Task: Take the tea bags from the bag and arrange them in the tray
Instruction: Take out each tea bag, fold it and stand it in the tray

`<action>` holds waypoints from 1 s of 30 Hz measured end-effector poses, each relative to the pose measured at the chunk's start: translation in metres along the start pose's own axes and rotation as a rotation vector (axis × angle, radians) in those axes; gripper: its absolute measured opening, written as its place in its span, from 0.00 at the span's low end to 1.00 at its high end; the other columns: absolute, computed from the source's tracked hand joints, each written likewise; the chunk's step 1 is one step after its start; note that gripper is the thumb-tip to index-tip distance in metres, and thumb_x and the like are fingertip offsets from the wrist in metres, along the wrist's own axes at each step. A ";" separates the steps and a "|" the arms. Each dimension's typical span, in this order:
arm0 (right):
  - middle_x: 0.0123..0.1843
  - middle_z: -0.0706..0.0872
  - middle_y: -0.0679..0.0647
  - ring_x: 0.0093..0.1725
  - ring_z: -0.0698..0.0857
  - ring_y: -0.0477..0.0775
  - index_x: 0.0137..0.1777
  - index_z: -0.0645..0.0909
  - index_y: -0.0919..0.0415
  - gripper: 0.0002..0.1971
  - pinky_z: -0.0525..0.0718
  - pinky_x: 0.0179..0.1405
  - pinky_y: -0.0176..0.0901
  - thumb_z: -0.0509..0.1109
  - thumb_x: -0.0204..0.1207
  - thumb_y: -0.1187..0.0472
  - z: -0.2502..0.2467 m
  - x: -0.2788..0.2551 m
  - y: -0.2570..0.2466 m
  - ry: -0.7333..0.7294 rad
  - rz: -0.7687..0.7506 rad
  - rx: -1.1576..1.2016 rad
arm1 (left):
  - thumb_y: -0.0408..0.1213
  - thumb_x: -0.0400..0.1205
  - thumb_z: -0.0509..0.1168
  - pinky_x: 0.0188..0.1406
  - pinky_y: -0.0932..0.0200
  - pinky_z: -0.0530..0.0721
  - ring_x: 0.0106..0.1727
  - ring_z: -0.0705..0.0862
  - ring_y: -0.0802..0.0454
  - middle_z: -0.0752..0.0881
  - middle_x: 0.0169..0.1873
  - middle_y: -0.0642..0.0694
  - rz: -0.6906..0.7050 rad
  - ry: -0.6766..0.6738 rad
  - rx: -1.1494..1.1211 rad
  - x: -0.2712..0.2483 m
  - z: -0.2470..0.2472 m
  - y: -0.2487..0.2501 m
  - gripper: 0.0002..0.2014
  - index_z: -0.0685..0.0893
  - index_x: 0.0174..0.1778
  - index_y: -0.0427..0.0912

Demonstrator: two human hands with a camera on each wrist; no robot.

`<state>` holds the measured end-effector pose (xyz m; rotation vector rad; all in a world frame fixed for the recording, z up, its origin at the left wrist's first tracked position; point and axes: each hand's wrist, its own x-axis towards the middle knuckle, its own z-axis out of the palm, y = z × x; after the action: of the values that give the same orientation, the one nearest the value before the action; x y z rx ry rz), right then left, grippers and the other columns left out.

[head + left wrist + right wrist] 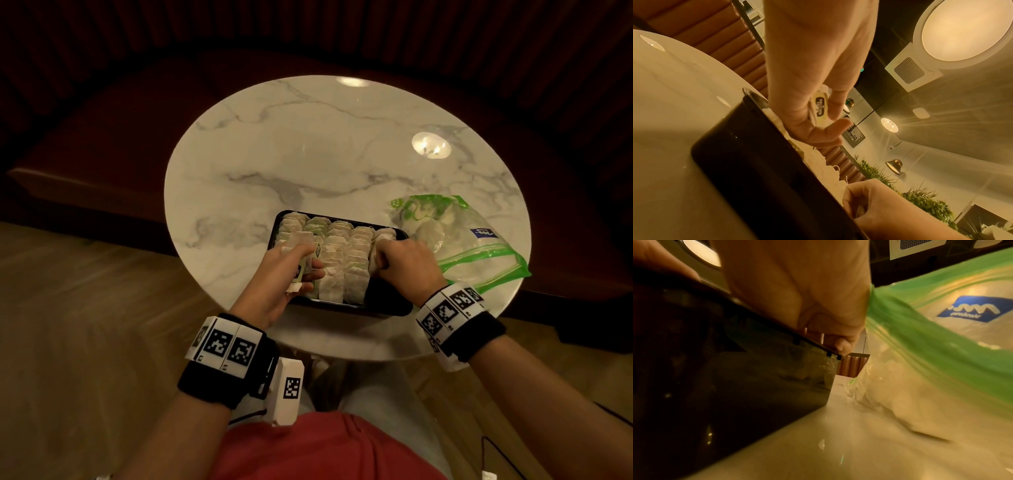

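tea bags (337, 260) are being packed into the black tray (387, 308) on the desk (308, 154); a few are clutched in the left hand (291, 270), one is pinched by the right hand (407, 263). its row's near gap seemingly comes next; more remain in the bag (459, 236).

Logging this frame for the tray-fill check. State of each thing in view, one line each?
tray: on the table, nearly full, rows of tea bags standing on edge
plastic bag: lying right of the tray, some tea bags inside
left hand: holds a bunch of tea bags over the tray
right hand: fingers curled into the rightmost row
table: marble top
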<state>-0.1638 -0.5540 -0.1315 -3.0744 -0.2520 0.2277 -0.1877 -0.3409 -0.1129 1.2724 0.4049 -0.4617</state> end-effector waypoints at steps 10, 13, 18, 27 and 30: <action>0.44 0.86 0.44 0.49 0.84 0.52 0.47 0.84 0.48 0.02 0.68 0.57 0.50 0.72 0.77 0.53 -0.014 -0.006 -0.007 0.104 -0.006 0.051 | 0.38 0.84 0.65 0.31 0.63 0.82 0.40 0.90 0.52 0.89 0.42 0.43 -0.010 -0.107 -0.010 -0.009 0.005 0.005 0.12 0.81 0.61 0.39; 0.39 0.85 0.41 0.41 0.84 0.48 0.48 0.87 0.52 0.03 0.77 0.52 0.47 0.72 0.78 0.55 -0.028 -0.011 -0.011 0.200 -0.082 0.347 | 0.32 0.84 0.60 0.30 0.64 0.82 0.42 0.91 0.51 0.90 0.45 0.41 -0.016 -0.184 0.003 -0.013 0.008 0.009 0.09 0.81 0.58 0.38; 0.45 0.88 0.40 0.45 0.85 0.40 0.58 0.86 0.53 0.10 0.80 0.46 0.30 0.64 0.84 0.55 -0.051 -0.021 -0.030 0.118 -0.146 0.746 | 0.28 0.84 0.56 0.26 0.65 0.80 0.44 0.90 0.47 0.91 0.46 0.40 0.015 -0.333 0.054 -0.021 0.014 0.015 0.12 0.83 0.56 0.38; 0.42 0.91 0.52 0.42 0.89 0.52 0.52 0.88 0.57 0.05 0.87 0.53 0.55 0.71 0.80 0.61 -0.057 -0.026 -0.034 0.020 -0.189 0.993 | 0.27 0.84 0.57 0.21 0.64 0.77 0.46 0.91 0.42 0.90 0.49 0.37 0.020 -0.381 0.026 -0.026 0.015 0.019 0.20 0.72 0.73 0.38; 0.43 0.91 0.56 0.45 0.90 0.57 0.51 0.88 0.60 0.05 0.87 0.52 0.54 0.71 0.80 0.62 -0.059 -0.024 -0.034 0.038 -0.175 1.008 | 0.30 0.85 0.56 0.23 0.65 0.77 0.47 0.91 0.42 0.90 0.51 0.39 0.025 -0.370 0.025 -0.025 0.013 0.019 0.19 0.73 0.73 0.35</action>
<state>-0.1838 -0.5271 -0.0681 -2.0463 -0.2849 0.2011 -0.1978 -0.3466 -0.0813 1.1834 0.0712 -0.6685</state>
